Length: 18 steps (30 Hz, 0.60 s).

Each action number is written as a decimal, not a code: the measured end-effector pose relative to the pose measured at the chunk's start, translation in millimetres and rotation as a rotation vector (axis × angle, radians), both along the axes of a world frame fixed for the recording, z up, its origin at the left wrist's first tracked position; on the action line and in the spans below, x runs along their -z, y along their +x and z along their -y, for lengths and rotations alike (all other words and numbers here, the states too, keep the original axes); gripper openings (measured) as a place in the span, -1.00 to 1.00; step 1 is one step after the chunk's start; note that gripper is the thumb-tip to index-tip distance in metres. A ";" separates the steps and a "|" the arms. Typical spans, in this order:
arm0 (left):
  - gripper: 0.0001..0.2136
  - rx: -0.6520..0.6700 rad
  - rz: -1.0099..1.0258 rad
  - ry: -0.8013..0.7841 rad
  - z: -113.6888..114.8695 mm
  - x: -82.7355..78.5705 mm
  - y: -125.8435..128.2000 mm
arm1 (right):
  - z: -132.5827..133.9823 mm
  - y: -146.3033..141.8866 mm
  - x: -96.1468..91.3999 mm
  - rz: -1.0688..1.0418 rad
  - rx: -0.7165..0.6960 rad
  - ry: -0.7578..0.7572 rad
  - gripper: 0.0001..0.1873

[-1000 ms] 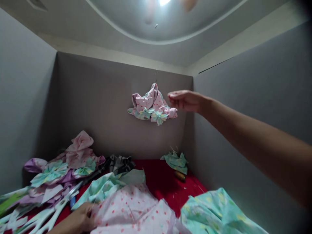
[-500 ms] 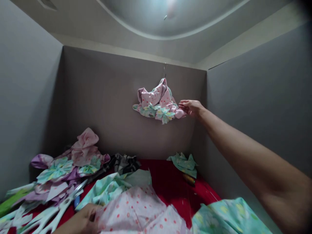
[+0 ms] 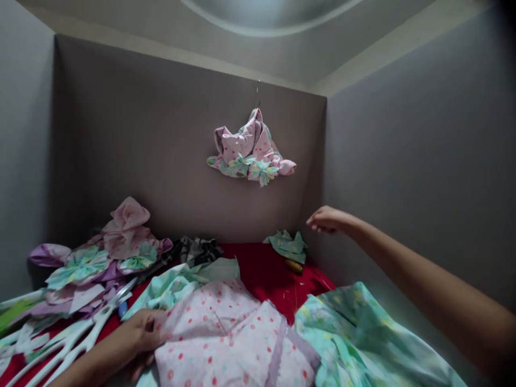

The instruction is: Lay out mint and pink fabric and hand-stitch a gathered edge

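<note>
My left hand (image 3: 139,334) lies low at the front, fingers closed on the left edge of a pink dotted cloth (image 3: 229,338) spread over the red surface (image 3: 264,271). My right hand (image 3: 328,220) hangs in the air near the right wall, above a small mint fabric scrap (image 3: 287,244). Its fingers are curled together; I cannot make out anything in them. A bunch of pink and mint fabric bows (image 3: 250,153) hangs from a thin hook on the back wall, above and left of my right hand.
White scissors (image 3: 76,338) lie at the front left beside a heap of fabric bows (image 3: 97,258). A mint floral cloth (image 3: 358,338) covers the front right. A dark striped cloth (image 3: 197,248) and a brown thread spool (image 3: 294,266) sit near the back. Grey walls enclose three sides.
My right hand has dropped from beside the hanging bows down toward the mint scrap. The view has tilted downward. My left hand stays on the pink cloth.
</note>
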<state>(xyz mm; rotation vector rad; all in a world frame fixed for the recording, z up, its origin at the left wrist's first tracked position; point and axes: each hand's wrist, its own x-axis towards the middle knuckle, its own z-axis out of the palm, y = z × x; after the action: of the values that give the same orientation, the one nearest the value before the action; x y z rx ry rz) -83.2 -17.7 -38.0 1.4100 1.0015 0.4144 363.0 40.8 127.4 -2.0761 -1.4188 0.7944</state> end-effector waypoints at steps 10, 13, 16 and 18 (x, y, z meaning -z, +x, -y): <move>-0.59 -0.032 0.028 0.023 -0.8 6.4 0.4 | 81.7 -65.5 100.5 -0.230 -0.405 -0.367 -0.73; -0.59 -0.018 0.028 0.037 -2.4 9.4 0.1 | 76.6 -70.7 65.3 -0.192 -0.450 -0.288 -0.74; -0.58 0.020 0.014 0.079 -4.0 15.0 0.7 | 62.1 -77.8 -4.1 -0.083 -0.512 -0.171 -0.76; -0.58 0.016 0.041 0.106 -4.1 18.1 1.9 | 48.1 -88.9 -58.8 0.001 -0.530 -0.088 -0.77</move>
<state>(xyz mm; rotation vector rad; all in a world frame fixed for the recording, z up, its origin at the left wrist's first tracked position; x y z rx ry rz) -81.3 -13.6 -56.1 1.4981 0.9464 0.4889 274.0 -7.3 186.2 -1.7705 -2.0021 1.0714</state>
